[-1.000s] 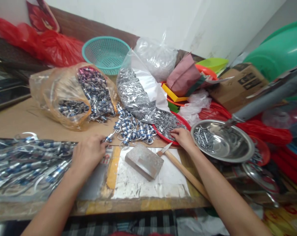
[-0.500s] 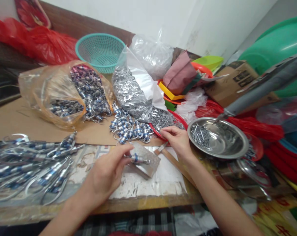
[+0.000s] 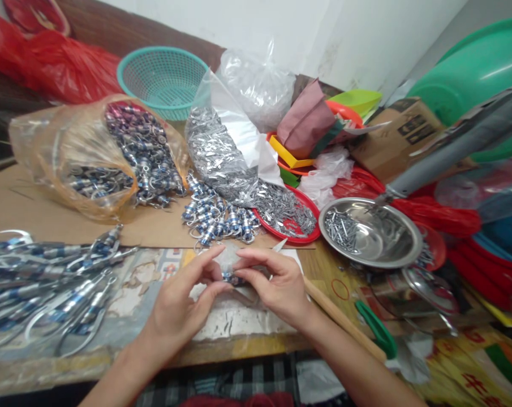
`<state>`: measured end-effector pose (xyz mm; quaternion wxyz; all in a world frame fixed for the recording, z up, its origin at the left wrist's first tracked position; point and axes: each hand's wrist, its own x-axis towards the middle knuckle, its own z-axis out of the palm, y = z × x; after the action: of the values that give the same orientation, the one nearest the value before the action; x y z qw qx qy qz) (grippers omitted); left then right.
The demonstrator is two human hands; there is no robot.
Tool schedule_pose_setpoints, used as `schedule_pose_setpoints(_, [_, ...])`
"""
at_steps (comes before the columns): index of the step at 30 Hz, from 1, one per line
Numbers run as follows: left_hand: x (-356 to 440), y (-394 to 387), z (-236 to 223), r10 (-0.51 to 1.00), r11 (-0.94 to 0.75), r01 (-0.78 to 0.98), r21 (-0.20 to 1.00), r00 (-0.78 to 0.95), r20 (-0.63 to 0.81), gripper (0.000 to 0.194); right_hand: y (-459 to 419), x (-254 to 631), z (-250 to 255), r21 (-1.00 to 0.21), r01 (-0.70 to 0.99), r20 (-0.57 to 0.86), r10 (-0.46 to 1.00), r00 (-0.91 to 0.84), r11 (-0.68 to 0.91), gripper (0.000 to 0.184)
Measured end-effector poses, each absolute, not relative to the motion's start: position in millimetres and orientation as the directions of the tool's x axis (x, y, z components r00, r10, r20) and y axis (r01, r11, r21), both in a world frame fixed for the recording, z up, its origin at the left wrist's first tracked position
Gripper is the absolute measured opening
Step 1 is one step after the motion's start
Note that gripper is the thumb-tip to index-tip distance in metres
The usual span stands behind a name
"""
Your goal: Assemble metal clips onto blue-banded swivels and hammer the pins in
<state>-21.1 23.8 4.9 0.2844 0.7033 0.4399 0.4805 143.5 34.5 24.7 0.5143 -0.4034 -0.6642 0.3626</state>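
My left hand (image 3: 183, 305) and my right hand (image 3: 275, 285) meet over the grey block at the table's near edge. Together they pinch one small blue-and-silver metal swivel piece (image 3: 231, 278) between their fingertips. The block is mostly hidden behind my hands. Just beyond lies a loose heap of the same swivel pieces (image 3: 217, 217). A red plate (image 3: 300, 229) of small silver parts sits to the right of that heap. To the left lies a spread of assembled silver clips (image 3: 47, 282).
An orange-tinted bag of swivels (image 3: 98, 158) and a clear bag of silver parts (image 3: 222, 152) stand behind. A steel bowl (image 3: 391, 232) holds screws at the right. A wooden handle (image 3: 340, 319) runs toward me. A teal basket (image 3: 162, 79), cardboard box (image 3: 395, 141) and green tub (image 3: 472, 73) crowd the back.
My left hand picked a swivel piece from the heap and brought it in front of me. My right hand left the red plate and joined it on the piece.
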Motion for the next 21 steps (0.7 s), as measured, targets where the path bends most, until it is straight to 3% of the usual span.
schedule_pose_setpoints(3, [-21, 25, 8, 0.900, -0.436, 0.359, 0.825, 0.152, 0.410, 0.043, 32, 143, 24, -0.913, 0.076, 0.382, 0.905, -0.186, 0.401, 0.033])
schedule_pose_setpoints(9, [-23, 25, 15, 0.873, -0.488, 0.336, 0.806, 0.202, 0.444, 0.016, 29, 141, 19, -0.949, -0.075, 0.313, 0.937, -0.152, 0.305, 0.037])
schedule_pose_setpoints(12, [-22, 22, 15, 0.879, -0.476, 0.326, 0.816, 0.199, 0.433, 0.019, 27, 143, 16, -0.949, -0.049, 0.316, 0.941, -0.121, 0.312, 0.036])
schedule_pose_setpoints(16, [-21, 19, 14, 0.894, -0.448, 0.316, 0.836, 0.175, 0.413, 0.019, 22, 147, 15, -0.903, 0.110, 0.401, 0.907, -0.125, 0.415, 0.031])
schedule_pose_setpoints(21, [-19, 17, 14, 0.897, -0.441, 0.309, 0.843, 0.173, 0.406, 0.017, 21, 143, 15, -0.942, -0.014, 0.335, 0.938, -0.087, 0.335, 0.033])
